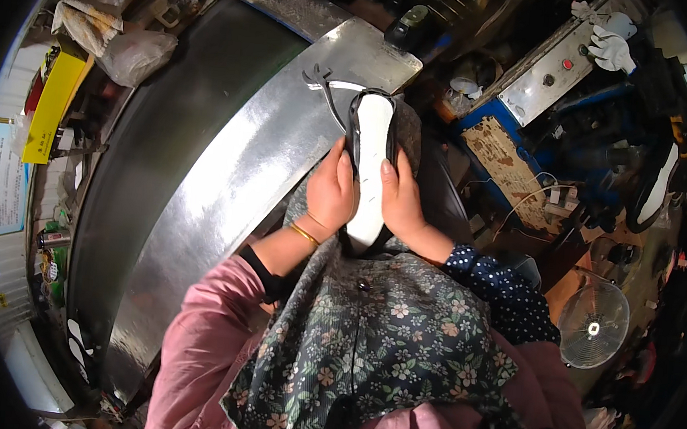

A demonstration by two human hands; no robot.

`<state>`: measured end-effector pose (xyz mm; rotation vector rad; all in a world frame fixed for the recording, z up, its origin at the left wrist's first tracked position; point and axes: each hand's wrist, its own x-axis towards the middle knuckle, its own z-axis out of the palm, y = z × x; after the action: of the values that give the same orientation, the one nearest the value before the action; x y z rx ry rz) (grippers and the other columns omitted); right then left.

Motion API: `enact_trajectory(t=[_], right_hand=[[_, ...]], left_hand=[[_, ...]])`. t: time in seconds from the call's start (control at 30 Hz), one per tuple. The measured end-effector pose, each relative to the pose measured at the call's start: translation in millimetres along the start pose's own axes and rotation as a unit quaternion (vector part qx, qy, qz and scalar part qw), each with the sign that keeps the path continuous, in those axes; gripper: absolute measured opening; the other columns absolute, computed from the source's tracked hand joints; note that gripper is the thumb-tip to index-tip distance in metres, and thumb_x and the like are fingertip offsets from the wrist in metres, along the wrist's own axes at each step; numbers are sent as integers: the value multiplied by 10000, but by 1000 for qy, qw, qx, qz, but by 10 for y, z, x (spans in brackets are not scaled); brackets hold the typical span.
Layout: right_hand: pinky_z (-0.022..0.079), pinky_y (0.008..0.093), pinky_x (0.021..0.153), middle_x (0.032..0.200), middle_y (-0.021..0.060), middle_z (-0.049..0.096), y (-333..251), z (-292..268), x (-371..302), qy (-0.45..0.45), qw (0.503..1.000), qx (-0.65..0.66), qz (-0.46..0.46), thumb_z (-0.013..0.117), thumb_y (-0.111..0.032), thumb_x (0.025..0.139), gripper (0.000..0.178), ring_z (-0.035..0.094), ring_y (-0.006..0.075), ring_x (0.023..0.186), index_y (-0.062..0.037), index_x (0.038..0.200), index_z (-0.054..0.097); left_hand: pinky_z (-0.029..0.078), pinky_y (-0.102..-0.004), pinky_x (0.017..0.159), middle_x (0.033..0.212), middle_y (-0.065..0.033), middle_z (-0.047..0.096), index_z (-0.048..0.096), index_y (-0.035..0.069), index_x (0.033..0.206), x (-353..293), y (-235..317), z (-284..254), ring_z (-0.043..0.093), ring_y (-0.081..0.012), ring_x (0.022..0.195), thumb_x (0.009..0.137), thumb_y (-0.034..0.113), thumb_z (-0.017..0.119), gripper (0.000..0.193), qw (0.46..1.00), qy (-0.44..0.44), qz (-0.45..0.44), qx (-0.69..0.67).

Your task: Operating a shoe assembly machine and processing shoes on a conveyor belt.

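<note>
Gripping a dark shoe [374,148], white face up

Looks long and slender: broad and rounded at the far end, drawn in toward the middle, narrow and rounded at the near end. Shows a pale, smooth white face, with a few small dark marks on the near half. Edged in black, most plainly around the far end. Held above the lap with the near end by the floral apron [367,329], just right of the shiny metal surface [227,157] and near dark pincers [322,78]. Clasped along opposite sides by the left hand [332,191] and right hand [402,205], with the right thumb pressed onto the white.
</note>
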<state>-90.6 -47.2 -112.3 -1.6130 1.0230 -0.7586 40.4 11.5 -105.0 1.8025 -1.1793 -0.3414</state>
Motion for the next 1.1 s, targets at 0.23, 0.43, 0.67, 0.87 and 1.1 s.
enact_trajectory(t=[0.23, 0.43, 0.67, 0.87, 1.1], right_hand=[[420, 335, 1019, 1361, 229, 532, -37, -259, 348, 14, 993, 115, -33, 468, -313, 1033, 532, 526, 260, 1258, 61, 1404, 398], [533, 361, 844, 1086, 182, 691, -724, -1488, 1019, -88, 975, -106, -173, 617, -305, 941, 411, 690, 288, 953, -12, 1228, 609], [513, 439, 820, 1156, 156, 604, -1234, -4457, 456, 356, 676, -645, 17, 673, -358, 807, 507, 619, 362, 998, -127, 1251, 589], [497, 447, 898, 1326, 201, 497, -1054, -4809, 471, 416, 712, -525, 210, 730, -426, 666, 841, 583, 415, 1093, -119, 1402, 466], [469, 341, 955, 1312, 134, 560, -1204, -4365, 188, 356, 890, -267, -102, 731, -79, 664, 793, 562, 227, 1190, -5, 1400, 447]], left_hand=[[360, -361, 1086, 1360, -192, 472, 98, -3, 1527, -41, 366, -161, 445, -247, 1292, 888, 170, 664, 872, 924, -158, -123, -325], [541, -382, 878, 1267, -219, 553, 250, -13, 1491, 377, 86, -888, 631, -281, 1026, 793, 0, 706, 834, 897, -77, -278, -334], [446, -519, 910, 1288, -222, 500, 574, 85, 1272, -473, -476, -1129, 446, -452, 1122, 832, 261, 663, 482, 834, -123, 315, 436], [283, -595, 1104, 1438, -266, 411, 497, 1, 1340, -381, -977, -607, 314, -502, 1368, 675, 42, 611, 675, 927, -216, 248, 178], [512, -374, 932, 1117, -211, 674, 669, -2, 1119, 200, 168, -380, 659, -322, 1062, 840, 5, 603, 287, 965, -238, 112, -15]])
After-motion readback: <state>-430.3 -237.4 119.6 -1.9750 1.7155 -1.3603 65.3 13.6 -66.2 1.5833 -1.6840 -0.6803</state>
